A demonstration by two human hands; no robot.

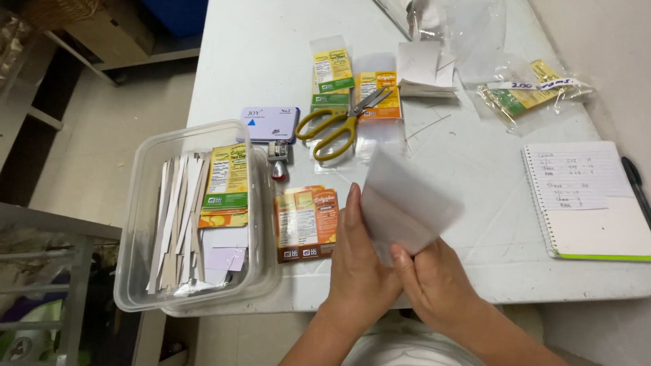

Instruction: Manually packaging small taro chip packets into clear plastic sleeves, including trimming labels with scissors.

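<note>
Held: one clear plastic pouch (407, 203), blurred, pinched between my left hand (358, 261) and right hand (434, 285), raised over the white table's (258, 54) near edge. Left of my hands: orange printed labels (306, 224), then a clear plastic tub (146, 203) overhanging that edge. Beyond: yellow-handled scissors (339, 125). Right: spiral notebook (590, 200), bare tabletop between.
</note>
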